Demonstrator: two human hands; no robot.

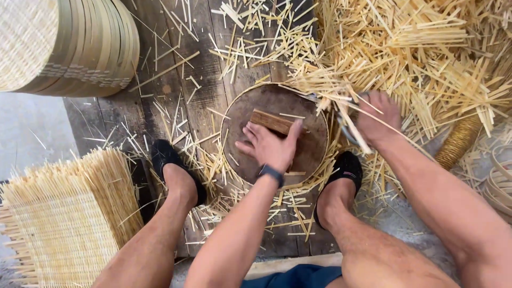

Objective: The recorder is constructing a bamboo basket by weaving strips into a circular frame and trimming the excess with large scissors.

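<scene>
Small brown wooden block (272, 121) lies flat on the round chopping block (314, 154), long axis running left to right, slightly tilted. Left hand (272, 145) presses on it, fingers spread. Right hand (377, 118) is closed around a blade (349, 128) amid bamboo strips (421, 53).

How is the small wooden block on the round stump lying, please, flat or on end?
Flat: the wooden block lies on its broad face on the round stump, under the left hand fingertips.

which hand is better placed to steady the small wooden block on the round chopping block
Left. The left hand already rests on the small brown wooden block atop the round wooden chopping block; the right hand grips a tool among pale bamboo strips.
</scene>
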